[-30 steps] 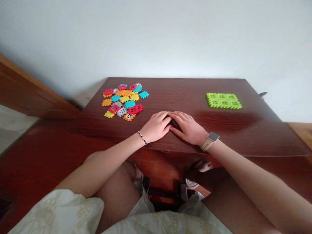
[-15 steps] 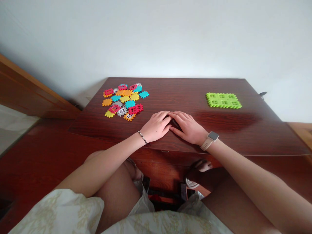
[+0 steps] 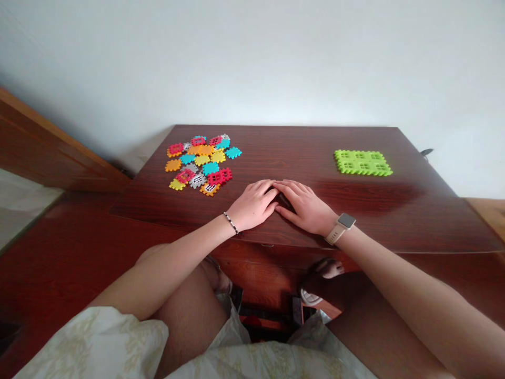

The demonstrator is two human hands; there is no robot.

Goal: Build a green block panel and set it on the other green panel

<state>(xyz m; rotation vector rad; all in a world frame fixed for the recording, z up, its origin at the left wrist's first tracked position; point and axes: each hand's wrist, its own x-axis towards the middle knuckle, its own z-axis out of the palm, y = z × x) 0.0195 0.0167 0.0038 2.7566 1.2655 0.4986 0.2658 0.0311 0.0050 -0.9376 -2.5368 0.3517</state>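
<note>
My left hand (image 3: pixel 256 204) rests palm down at the near middle of the dark wooden table (image 3: pixel 284 152), fingers stretched out. Opposite it lies my right hand (image 3: pixel 305 206), also flat and open, with its fingertips meeting those of the left. Neither hand holds anything. Beyond my left hand, to its left, is a loose heap of interlocking plastic tiles (image 3: pixel 202 160) in red, orange, yellow, blue and grey, some with window-like grids. Farther off to the right of my right hand, a green toothed plastic panel (image 3: pixel 363 162) with window-like openings lies flat.
A pale wall (image 3: pixel 276 63) stands behind the table's far edge. At the left is a brown wooden door (image 3: pixel 51 147). A small dark object (image 3: pixel 426 152) shows past the table's right edge. My legs are below the near edge.
</note>
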